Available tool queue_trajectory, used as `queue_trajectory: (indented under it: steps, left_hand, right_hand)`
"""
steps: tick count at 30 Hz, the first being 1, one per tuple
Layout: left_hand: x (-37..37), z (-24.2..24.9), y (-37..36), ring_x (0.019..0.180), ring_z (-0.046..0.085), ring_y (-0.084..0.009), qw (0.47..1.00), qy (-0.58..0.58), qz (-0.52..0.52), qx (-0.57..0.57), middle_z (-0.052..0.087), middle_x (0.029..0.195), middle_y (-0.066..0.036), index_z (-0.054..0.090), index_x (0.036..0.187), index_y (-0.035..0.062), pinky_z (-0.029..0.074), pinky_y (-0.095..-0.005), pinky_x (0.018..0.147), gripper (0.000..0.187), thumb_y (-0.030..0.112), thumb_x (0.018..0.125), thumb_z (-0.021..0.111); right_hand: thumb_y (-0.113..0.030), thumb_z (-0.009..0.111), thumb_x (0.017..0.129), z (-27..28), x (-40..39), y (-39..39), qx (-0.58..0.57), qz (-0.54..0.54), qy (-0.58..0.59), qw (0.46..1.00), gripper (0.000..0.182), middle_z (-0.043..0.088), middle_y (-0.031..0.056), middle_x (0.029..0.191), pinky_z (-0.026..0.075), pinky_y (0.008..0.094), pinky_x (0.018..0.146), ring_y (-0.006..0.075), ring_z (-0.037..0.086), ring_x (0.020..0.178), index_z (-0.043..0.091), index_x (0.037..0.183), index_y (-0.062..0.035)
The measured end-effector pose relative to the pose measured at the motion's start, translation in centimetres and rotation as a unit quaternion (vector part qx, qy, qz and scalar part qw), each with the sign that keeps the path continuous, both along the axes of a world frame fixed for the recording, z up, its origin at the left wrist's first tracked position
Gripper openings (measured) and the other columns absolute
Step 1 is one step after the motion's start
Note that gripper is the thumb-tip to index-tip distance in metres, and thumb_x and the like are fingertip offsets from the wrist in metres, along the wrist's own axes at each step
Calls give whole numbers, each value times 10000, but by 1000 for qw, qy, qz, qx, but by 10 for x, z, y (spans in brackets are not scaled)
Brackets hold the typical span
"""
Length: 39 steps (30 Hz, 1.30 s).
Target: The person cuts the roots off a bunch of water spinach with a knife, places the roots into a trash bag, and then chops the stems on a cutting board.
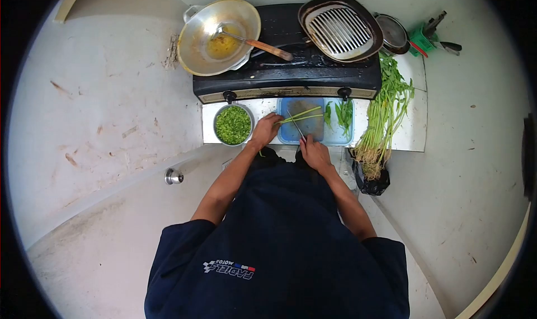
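Note:
My left hand (266, 131) is closed around a few green vegetable stems (302, 116), which stick out to the right over the board. In my right hand (316, 153) is a knife (296, 125), its thin blade pointing up and left across the stems. Under both lies a worn grey cutting board (302, 134) on a light-blue tray (350, 135). Cut leafy pieces (343, 114) rest on the tray's right part. Left of my left hand stands a round metal pot (251, 117) full of finely chopped greens (232, 125). My fingers partly hide the knife's handle.
Behind the board is a black stove (279, 83) carrying a wok (193, 47) with a wooden-handled spatula (268, 48) and a grill pan (341, 31). Long leafy stalks with roots (386, 115) lie at right, above a black plastic bag (373, 186). A green utensil holder (420, 39) stands at back right.

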State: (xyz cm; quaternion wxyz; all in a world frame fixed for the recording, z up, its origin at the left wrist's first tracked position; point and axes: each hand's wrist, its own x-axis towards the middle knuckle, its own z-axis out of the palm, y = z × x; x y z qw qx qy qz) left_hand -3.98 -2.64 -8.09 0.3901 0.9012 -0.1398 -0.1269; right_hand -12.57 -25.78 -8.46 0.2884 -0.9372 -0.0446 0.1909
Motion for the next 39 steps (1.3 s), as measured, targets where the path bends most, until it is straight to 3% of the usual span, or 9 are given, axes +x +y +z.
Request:
queue_trajectory:
  steps: [12, 18, 27, 30, 36, 39]
  left_hand:
    - [20, -6, 18, 1011, 666, -415, 993, -19, -113, -26, 672, 1068, -166, 714, 1144, 34, 559, -474, 900, 260, 23, 891, 654]
    - [27, -8, 22, 1024, 658, -421, 989, -6, -145, -27, 664, 1078, -180, 705, 1142, 15, 550, -480, 907, 254, 32, 893, 660]
    - [31, -15, 25, 1022, 664, -414, 987, 10, -151, -53, 669, 1065, -181, 709, 1141, 17, 550, -474, 915, 260, 20, 887, 657]
    - [32, -13, 27, 1019, 664, -413, 987, 16, -148, -59, 668, 1064, -183, 711, 1140, 17, 548, -472, 915, 260, 18, 886, 657]
    - [32, -15, 26, 1009, 666, -414, 987, 9, -150, -59, 669, 1058, -184, 715, 1145, 20, 546, -473, 915, 272, 11, 879, 661]
    - [32, -16, 26, 1007, 666, -413, 988, 17, -140, -59, 667, 1055, -184, 716, 1143, 25, 549, -471, 912, 268, 13, 882, 656]
  right_hand:
    - [-379, 497, 1074, -19, -14, 41, -37, -56, -39, 997, 373, 678, 280, 674, 557, 599, 593, 494, 693, 640, 501, 1065, -7]
    - [-411, 461, 1072, -12, -14, 53, -75, -79, 5, 994, 393, 711, 274, 736, 585, 579, 634, 476, 722, 689, 500, 1060, -20]
    - [-399, 468, 1070, -17, -27, 66, -122, -90, -15, 988, 390, 707, 233, 680, 590, 540, 573, 431, 727, 628, 522, 1083, -13]
    - [-375, 492, 1070, -16, -29, 67, -109, -100, -19, 989, 363, 694, 265, 680, 573, 555, 564, 452, 709, 613, 524, 1055, -14]
    - [-364, 491, 1069, -13, -2, 76, -95, -99, -29, 990, 363, 701, 272, 710, 582, 552, 622, 462, 716, 665, 539, 1039, -5]
    - [-369, 504, 1059, -15, 2, 80, -101, -98, -63, 988, 360, 702, 228, 674, 586, 537, 569, 428, 722, 617, 524, 1037, -10]
